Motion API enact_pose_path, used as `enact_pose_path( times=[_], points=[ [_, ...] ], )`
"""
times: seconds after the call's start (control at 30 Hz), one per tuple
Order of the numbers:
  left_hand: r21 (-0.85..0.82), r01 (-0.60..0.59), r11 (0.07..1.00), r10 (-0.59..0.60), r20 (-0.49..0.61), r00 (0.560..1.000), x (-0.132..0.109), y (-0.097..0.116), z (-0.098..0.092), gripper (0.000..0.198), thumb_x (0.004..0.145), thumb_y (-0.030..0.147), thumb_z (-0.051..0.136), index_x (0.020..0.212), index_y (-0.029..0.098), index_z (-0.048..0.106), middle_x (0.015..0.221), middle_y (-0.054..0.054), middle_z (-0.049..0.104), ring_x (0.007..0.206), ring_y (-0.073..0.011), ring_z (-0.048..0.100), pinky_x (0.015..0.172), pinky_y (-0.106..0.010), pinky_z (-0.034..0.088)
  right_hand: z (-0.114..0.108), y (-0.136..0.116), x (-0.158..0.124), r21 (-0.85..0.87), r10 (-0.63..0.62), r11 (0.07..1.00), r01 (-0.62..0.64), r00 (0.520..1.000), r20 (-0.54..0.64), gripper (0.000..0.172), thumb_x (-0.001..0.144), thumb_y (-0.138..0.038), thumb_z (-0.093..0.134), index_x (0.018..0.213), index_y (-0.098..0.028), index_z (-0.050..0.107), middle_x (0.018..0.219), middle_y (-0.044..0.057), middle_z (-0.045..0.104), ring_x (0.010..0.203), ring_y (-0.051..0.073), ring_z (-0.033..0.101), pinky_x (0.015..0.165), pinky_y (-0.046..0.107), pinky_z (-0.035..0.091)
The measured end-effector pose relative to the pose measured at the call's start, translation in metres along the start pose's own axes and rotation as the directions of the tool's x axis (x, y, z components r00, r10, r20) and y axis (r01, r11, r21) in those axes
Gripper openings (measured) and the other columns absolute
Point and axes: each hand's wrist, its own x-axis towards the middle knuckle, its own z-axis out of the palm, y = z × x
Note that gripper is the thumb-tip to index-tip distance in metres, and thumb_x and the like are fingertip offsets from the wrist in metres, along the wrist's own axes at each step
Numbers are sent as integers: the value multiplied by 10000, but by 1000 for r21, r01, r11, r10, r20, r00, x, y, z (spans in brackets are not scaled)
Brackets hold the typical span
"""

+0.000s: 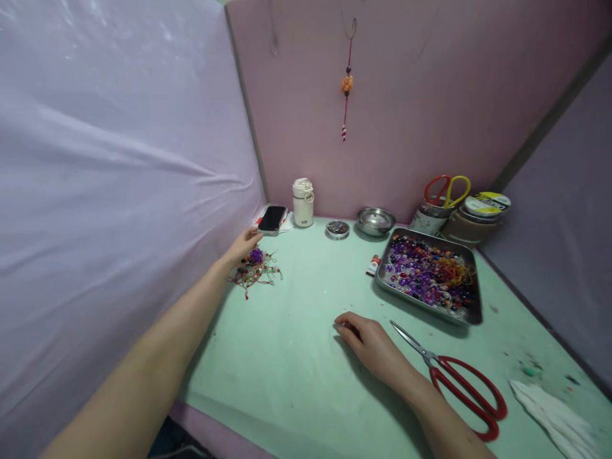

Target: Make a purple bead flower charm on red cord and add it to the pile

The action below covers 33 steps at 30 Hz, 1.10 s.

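Note:
Toward the back left, my left hand (245,246) is over the edge of a pile of beaded strings (255,273), its fingers curled together. The pile mixes red, green and dark beads with a large purple one near my fingers. Whether a string is between the fingertips is hidden. My right hand (361,336) rests on the middle of the table with thumb and index finger bent toward each other. Anything pinched there is too small to make out. Red-handled scissors (433,363) lie just right of that hand, their blades pointing away from me.
A metal tray (421,305) of loose beads and orange threads stands at right. Along the back are a phone (272,218), a white bottle (303,204), a round tin (337,230), a steel bowl (375,221) and jars. A white glove (549,414) lies front right; a beaded pendant (347,84) hangs on the wall.

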Motion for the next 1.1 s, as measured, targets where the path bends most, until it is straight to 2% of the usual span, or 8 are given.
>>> enact_pose_path(
  times=[0.1,0.2,0.33,0.5,0.7,0.9,1.03,1.1],
  points=[
    [184,11,983,3,-75,997,11,3,0,162,595,209,733,718,166,637,897,-108,717,1123,-324,585,953,-365,420,0,2,1,-2,-4,1000,4,1000,1,245,917,-320,407,942,-213,626,803,33,678,728,192,599,690,305,406],
    [301,2,954,44,-148,988,14,11,0,94,650,206,663,609,185,582,717,-77,678,1041,-324,613,922,-373,428,0,3,0,0,-3,1000,3,1000,-6,251,920,-321,408,947,-214,633,829,37,690,739,191,604,691,300,410],
    [340,-116,933,186,-183,965,0,25,18,80,746,266,597,723,190,585,936,-91,677,1079,-271,579,963,-351,401,-2,-1,-2,-23,-28,999,27,999,-19,238,914,-281,432,957,-204,653,898,55,707,794,191,621,733,295,419],
    [194,-401,896,395,66,916,-61,41,84,205,798,358,595,934,209,630,991,-60,677,983,-238,597,954,-361,412,-5,-4,1,-59,-16,998,14,1000,-20,221,911,-251,475,998,-201,672,905,56,721,787,173,628,724,265,424],
    [26,-462,886,405,439,802,-143,31,152,214,881,354,497,1013,224,603,1081,-59,665,1016,-238,601,925,-385,425,-16,-5,2,-74,-39,997,33,996,-83,203,908,-224,502,1023,-195,667,857,28,715,736,146,611,688,237,421],
    [45,-657,752,541,527,655,-155,7,162,137,903,279,461,943,219,576,974,-58,680,982,-240,606,921,-429,377,-45,-30,-14,-147,-39,989,28,996,-74,196,905,-213,523,1038,-223,667,949,27,714,831,155,618,759,251,433],
    [35,-670,741,538,565,625,-153,7,161,141,921,273,437,931,219,568,947,-53,675,954,-232,605,886,-421,376,-80,-53,-20,-209,-26,977,28,1000,15,191,900,-265,549,1042,-238,673,964,29,709,841,160,623,751,260,443],
    [34,-665,746,531,572,625,-153,8,161,143,924,261,427,923,223,566,939,-52,674,947,-230,605,878,-420,375,-102,-62,-18,-208,-20,978,9,999,-49,198,904,-288,538,1041,-237,672,927,21,710,802,150,624,750,264,458]
  ],
)
